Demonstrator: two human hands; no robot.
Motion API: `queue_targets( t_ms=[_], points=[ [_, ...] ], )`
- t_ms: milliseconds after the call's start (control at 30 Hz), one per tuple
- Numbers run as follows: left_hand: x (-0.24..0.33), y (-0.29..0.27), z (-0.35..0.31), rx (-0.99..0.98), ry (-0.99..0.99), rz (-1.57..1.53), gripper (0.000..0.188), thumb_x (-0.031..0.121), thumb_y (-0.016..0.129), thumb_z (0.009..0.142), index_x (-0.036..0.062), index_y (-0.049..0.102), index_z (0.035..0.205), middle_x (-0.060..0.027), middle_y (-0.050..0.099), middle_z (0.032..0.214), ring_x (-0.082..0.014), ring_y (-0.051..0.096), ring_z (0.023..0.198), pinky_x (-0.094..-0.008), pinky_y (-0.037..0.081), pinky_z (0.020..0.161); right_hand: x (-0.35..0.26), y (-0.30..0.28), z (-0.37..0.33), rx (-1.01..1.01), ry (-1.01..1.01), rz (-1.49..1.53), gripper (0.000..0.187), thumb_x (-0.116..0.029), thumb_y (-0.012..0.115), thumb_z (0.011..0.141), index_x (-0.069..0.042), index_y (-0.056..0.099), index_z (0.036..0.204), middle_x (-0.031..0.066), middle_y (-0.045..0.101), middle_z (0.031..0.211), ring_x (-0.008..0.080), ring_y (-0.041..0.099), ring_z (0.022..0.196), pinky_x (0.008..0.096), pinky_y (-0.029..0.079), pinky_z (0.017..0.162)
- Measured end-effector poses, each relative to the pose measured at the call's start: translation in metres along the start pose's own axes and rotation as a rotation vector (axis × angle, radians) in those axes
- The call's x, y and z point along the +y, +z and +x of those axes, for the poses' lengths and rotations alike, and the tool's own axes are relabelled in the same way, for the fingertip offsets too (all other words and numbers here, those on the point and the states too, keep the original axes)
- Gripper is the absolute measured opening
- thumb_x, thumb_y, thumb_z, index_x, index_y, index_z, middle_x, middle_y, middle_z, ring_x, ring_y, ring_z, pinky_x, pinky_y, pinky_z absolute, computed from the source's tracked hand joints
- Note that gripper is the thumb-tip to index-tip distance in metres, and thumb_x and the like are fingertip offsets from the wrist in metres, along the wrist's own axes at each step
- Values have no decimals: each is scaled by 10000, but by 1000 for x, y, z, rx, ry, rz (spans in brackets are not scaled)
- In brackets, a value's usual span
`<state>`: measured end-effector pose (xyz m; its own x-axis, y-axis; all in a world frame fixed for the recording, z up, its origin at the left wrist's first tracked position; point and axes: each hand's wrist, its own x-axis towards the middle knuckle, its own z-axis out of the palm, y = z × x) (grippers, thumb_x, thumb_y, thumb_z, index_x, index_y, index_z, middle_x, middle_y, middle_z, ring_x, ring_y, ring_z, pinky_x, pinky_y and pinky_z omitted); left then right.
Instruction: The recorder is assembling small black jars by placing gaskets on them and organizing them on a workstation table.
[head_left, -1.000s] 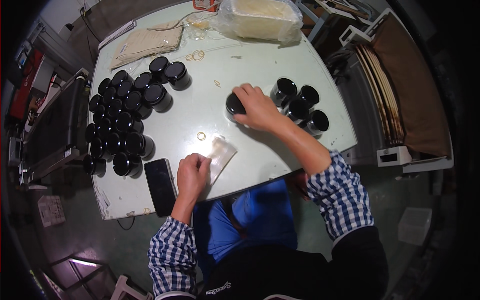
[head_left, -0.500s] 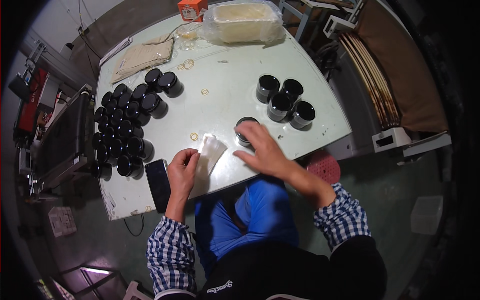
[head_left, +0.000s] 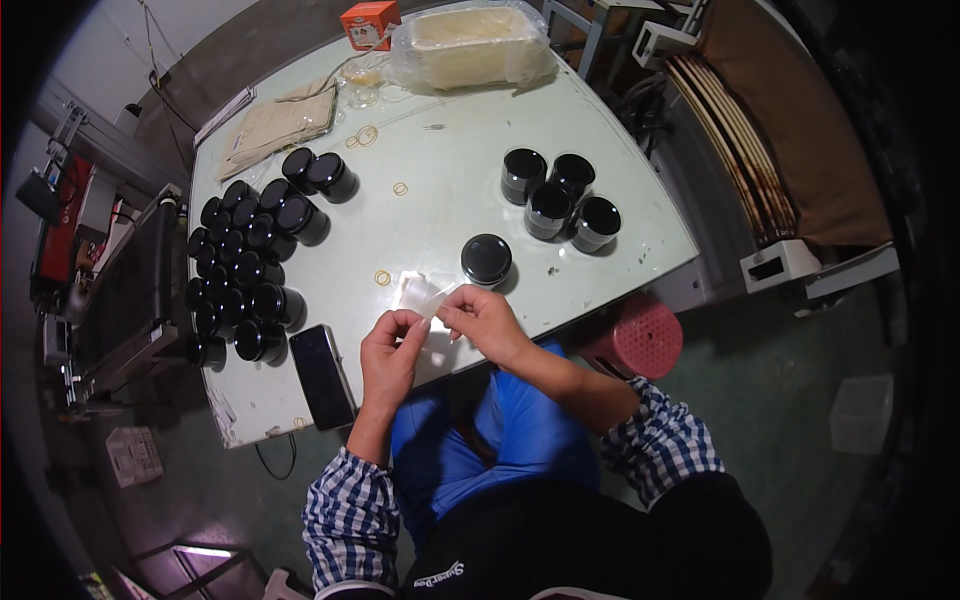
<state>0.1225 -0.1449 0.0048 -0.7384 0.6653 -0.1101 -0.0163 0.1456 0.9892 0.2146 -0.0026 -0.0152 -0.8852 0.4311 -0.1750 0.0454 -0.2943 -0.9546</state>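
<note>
A small translucent white strip is held low over the near part of the table. My left hand pinches it between thumb and fingers. My right hand is closed too, its fingertips pinched at the strip's right edge; exactly what lies between them is partly hidden. Just beyond my right hand a black-lidded jar stands upright, apart from the fingers. Farther right, several similar jars with black lids and greyish bands are grouped closely together.
Many black jars crowd the table's left side. A phone lies by my left forearm, and rubber bands are scattered about. A plastic-wrapped tub, an orange box and brown bags sit far back. A red stool stands right.
My right hand has come away from the single jar and moved left and nearer, meeting my left hand at the white strip. The jar stays standing on the table. The view has shifted slightly.
</note>
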Motion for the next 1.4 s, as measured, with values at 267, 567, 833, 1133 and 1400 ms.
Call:
queue_targets(
  t_ms=[267,567,833,1133,1400],
  points=[
    [16,8,15,-115,-126,-600,64,114,603,928,51,613,928,-80,669,1036,-139,603,969,-257,455,849,3,-27,-1,76,-79,-162,157,-166,649,908,-24,628,972,1,625,813,60,553,684,227,458,611],
    [9,55,58,-186,464,567,105,137,707,818,84,651,889,-137,553,1251,-294,488,1185,-406,381,1006,-7,-88,-3,331,-391,-352,213,-122,589,923,-26,600,1113,92,613,1068,167,601,925,269,491,731],
    [21,74,81,-309,580,712,169,147,747,763,98,669,906,-141,541,1208,-347,448,1139,-429,405,959,-43,-93,5,101,-706,-1303,505,-85,623,811,-133,507,1300,57,443,1407,269,451,1255,474,409,963],
    [7,74,70,-143,811,685,473,160,759,731,49,578,1154,-165,511,1293,-363,470,1182,-437,424,943,-35,-116,16,77,-740,-1411,398,-109,585,838,-122,550,1235,62,444,1412,261,440,1268,478,412,934],
    [-7,79,60,-159,737,1065,703,264,718,794,61,409,1393,-164,329,1503,-345,303,1394,-490,374,997,-23,-121,14,71,-757,-1450,428,-81,575,827,-86,534,1253,70,439,1424,247,446,1269,467,418,930]
  ],
)
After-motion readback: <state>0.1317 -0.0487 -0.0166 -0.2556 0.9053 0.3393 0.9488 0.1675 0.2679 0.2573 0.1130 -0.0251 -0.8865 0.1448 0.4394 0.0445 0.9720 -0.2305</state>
